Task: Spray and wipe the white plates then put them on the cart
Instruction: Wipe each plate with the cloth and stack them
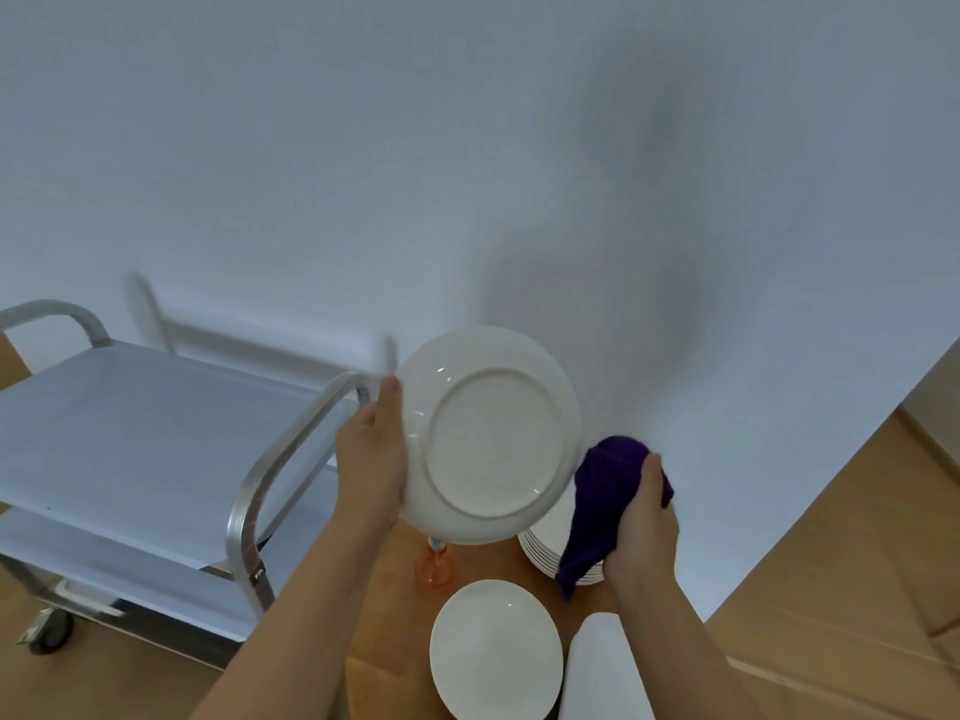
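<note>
The left hand (371, 452) holds a round white ceramic plate (488, 436) upright in the air above the far edge of the small wooden table (384, 631), its underside and raised foot ring turned toward the camera. The thumb lies over the left rim; the fingers are hidden behind the plate, presumably spread against its face. The right hand (644, 522) is clenched round a bunched dark purple cloth (605, 491), which sits just beside the plate's lower right rim and hangs a tail downward.

On the table, a stack of white plates (545, 550) stands at the far right, partly behind the cloth. A single white plate (496, 649) lies face up near the front edge. What looks like an orange spray bottle (435, 566) stands under the held plate, though most of it is hidden. A white cylinder, perhaps a paper roll (602, 667), lies at the front right corner.

The steel cart (249, 491) with pale shelves stands to the left of the table, its top shelf bare.

The plate is stiff, glazed and brittle, and likely slick if damp from spray. A one-handed hold at the rim is the weak point; wiping pressure should be met by fingers behind, and the foot ring offers a surer purchase than the smooth rim.
</note>
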The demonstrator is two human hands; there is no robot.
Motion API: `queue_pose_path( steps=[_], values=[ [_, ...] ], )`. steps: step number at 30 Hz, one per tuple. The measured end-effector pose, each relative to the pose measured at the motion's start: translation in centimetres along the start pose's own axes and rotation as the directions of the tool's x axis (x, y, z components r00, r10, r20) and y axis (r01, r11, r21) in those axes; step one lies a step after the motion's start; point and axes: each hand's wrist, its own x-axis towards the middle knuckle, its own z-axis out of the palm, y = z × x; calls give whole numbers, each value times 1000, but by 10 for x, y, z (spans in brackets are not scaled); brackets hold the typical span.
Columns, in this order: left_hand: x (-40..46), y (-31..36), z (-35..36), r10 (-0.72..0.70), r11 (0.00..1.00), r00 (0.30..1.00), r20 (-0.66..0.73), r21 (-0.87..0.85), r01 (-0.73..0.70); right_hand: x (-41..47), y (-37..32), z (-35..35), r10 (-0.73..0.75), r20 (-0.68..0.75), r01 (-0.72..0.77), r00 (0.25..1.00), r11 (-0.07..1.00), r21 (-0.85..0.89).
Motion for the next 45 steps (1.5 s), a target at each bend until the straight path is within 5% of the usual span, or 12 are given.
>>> queue_pose_path(
  steps=[3,5,7,10,14,20,25,32,36,40,43,45],
  values=[
    [-3,6,3,244,950,969,29,196,-244,-12,-15,12,-305,139,321,942,940,-117],
    [-10,11,13,321,890,944,74,317,-328,-28,-22,31,-491,346,563,800,813,-148],
    [-20,13,23,354,853,928,115,367,-370,-42,-17,50,-598,510,778,618,559,-287],
    [-27,9,27,357,854,924,138,351,-383,-54,-1,62,-604,645,881,467,257,-398],
    [-32,3,20,415,836,894,169,316,-448,-51,5,66,-566,737,920,369,110,-376],
    [-40,3,9,468,812,861,198,287,-508,-32,-11,66,-600,649,881,467,252,-400],
    [-35,4,2,329,895,938,107,280,-346,-11,-17,58,-491,494,679,718,651,-339],
    [-32,10,4,25,998,999,-39,62,-22,1,-9,36,-396,500,584,770,753,-303],
    [-26,15,3,-185,964,980,-77,-208,166,-8,16,28,-360,447,489,819,846,-214],
    [-34,11,11,-233,930,970,-77,-308,199,-8,20,31,-332,361,407,872,900,-155],
    [-27,4,-3,-208,941,966,154,-238,241,4,9,18,-260,395,333,881,934,-129],
    [-12,11,-28,-214,942,798,563,-99,322,15,-3,5,-203,457,296,866,945,-141]
  ],
)
